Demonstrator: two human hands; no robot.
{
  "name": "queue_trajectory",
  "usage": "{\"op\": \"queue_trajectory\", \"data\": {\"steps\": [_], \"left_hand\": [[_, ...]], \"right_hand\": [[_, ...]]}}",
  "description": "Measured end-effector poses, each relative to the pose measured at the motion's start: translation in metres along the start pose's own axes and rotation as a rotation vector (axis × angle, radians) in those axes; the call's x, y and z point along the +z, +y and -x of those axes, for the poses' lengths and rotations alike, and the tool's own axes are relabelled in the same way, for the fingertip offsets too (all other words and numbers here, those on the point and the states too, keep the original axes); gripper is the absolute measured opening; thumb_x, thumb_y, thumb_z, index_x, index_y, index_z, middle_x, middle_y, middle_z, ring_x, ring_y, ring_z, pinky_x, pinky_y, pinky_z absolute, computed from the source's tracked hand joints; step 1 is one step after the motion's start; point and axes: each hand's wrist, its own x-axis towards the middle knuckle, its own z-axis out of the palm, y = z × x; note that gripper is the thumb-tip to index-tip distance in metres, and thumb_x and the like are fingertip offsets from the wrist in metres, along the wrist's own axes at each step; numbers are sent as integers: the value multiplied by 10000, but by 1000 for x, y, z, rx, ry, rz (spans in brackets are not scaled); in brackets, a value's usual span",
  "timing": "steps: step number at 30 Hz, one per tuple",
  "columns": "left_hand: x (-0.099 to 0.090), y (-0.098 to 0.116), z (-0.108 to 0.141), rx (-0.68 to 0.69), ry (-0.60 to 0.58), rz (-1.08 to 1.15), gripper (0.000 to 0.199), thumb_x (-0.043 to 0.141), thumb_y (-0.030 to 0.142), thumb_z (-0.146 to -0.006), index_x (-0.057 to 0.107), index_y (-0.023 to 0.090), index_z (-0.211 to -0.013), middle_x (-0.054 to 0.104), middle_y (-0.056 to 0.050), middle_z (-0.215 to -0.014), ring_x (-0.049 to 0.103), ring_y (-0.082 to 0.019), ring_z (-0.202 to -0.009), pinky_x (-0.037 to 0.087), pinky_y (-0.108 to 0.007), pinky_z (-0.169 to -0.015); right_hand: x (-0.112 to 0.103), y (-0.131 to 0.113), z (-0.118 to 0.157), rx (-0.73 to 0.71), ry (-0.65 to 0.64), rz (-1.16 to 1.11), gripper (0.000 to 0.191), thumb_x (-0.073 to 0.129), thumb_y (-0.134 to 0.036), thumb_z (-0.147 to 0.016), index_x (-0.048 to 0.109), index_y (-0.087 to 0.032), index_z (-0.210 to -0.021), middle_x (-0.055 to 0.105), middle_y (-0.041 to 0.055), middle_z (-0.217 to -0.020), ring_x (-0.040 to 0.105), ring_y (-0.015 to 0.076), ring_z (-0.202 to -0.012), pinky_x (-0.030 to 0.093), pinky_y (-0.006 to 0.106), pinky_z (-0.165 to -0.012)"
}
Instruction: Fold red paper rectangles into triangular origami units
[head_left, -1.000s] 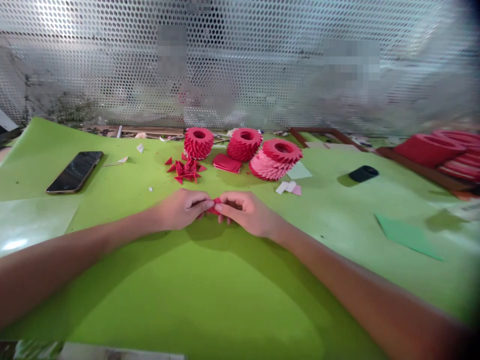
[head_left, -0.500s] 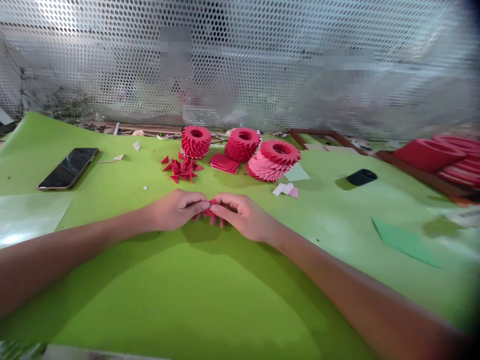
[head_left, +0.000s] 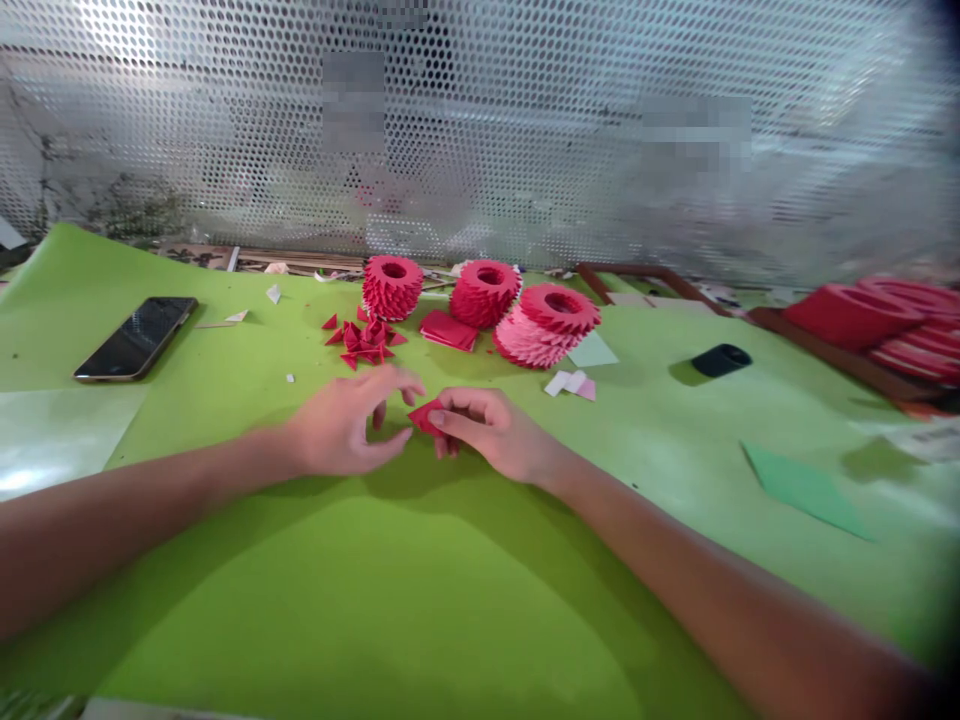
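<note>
Head view: both forearms reach forward, wrists low
Paper: a red folded paper triangle (head_left: 424, 417), pinched at the fingertips of the right hand (head_left: 487, 435)
Left: left hand (head_left: 341, 425) open, fingers spread, just beside the paper
Ahead of hands: loose red folded units (head_left: 362, 342) and red paper-module rings (head_left: 484, 295) on the green worktop (head_left: 300, 600)

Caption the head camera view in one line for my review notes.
Right hand pinches a small red paper triangle, left hand open beside it, over a green sheet before stacked red folded-paper rings.

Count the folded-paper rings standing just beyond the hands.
3: a red folded-paper ring on the left, a second red ring in the middle, and a pink-and-red ring stack on the right.
</note>
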Motion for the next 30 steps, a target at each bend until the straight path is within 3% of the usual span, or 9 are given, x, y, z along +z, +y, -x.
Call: {"op": "queue_trajectory", "data": {"steps": [3,5,12,16,20,26,30], "left_hand": [[-1,1,1,212,45,-210,88,597,191,-915,640,163,-986,733,-34,-912,641,-113,-632,474,-209,-555],[-2,1,1,280,79,-269,82,594,209,-941,657,164,-913,750,-25,-897,673,-121,-669,494,-217,-600],[-1,-1,0,271,109,-305,176,584,300,-971,692,169,-926,771,-13,-856,702,-124,-670,515,-220,-624],[1,-3,1,283,113,-271,159,585,254,-970,714,178,-919,776,-17,-875,711,-129,-699,524,-223,-661],[1,-4,-1,123,76,-103,161,610,254,-952,738,165,-912,774,-35,-852,703,-133,-699,528,-221,-654],[-4,0,-7,-275,38,110,98,720,266,-846,775,185,-851,748,-4,-711,569,-91,-483,398,-188,-446],[-3,1,-9,-363,33,281,103,725,265,-821,766,172,-832,750,-21,-723,607,-111,-548,439,-193,-483]], "right_hand": [[0,1,0,-4,-16,-28,337,645,-494,-865,632,-158,-842,674,22,-688,602,129,-620,450,266,-603],[0,2,0,-7,-12,-36,345,650,-501,-859,626,-158,-830,676,25,-690,596,128,-617,458,271,-613],[0,1,-1,-7,-21,-41,297,625,-450,-884,630,-156,-838,670,21,-692,599,124,-625,473,266,-624],[0,3,-2,-40,-28,-44,288,620,-438,-886,615,-160,-811,659,17,-677,581,119,-602,473,261,-606],[1,-1,0,-35,-3,53,272,586,-414,-913,642,-153,-867,674,35,-725,584,124,-619,475,261,-597],[3,-4,2,-55,32,180,267,541,-401,-943,634,-158,-884,691,54,-806,578,119,-614,456,248,-558],[4,-4,2,-69,42,213,281,583,-425,-917,623,-157,-841,671,46,-755,564,121,-598,428,243,-535]]}}
